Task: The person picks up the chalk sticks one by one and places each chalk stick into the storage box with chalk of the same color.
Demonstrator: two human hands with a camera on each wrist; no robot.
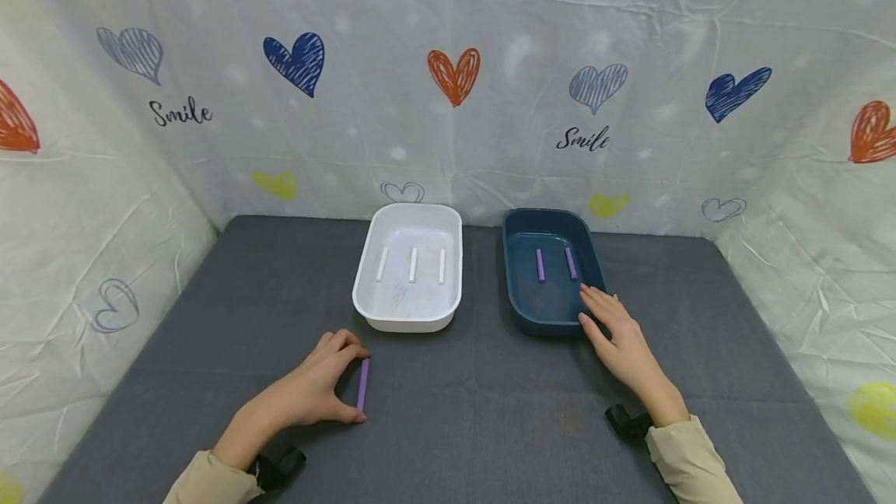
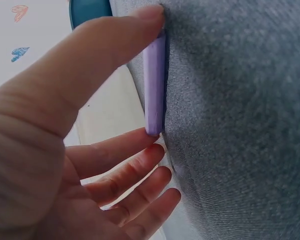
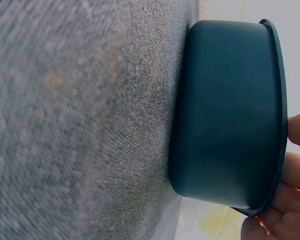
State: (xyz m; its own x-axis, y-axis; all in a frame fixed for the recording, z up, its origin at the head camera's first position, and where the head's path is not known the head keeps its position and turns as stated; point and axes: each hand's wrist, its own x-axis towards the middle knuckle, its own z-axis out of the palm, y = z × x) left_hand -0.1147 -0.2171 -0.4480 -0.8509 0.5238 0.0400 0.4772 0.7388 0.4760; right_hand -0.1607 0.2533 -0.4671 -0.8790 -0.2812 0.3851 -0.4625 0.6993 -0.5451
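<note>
On the grey cloth near the front left lies a purple stick. My left hand pinches it lengthwise, thumb at the near end and fingers at the far end. In the left wrist view the purple stick is still flat on the cloth, with the fingertips touching one end. My right hand rests with straight fingers on the near right rim of the dark blue tray, which holds two purple sticks. The right wrist view shows the blue tray from the side and the fingers at its rim.
A white tray with three white sticks stands left of the blue one, at the back centre. Heart-printed cloth walls close off the back and both sides. Grey cloth covers the table.
</note>
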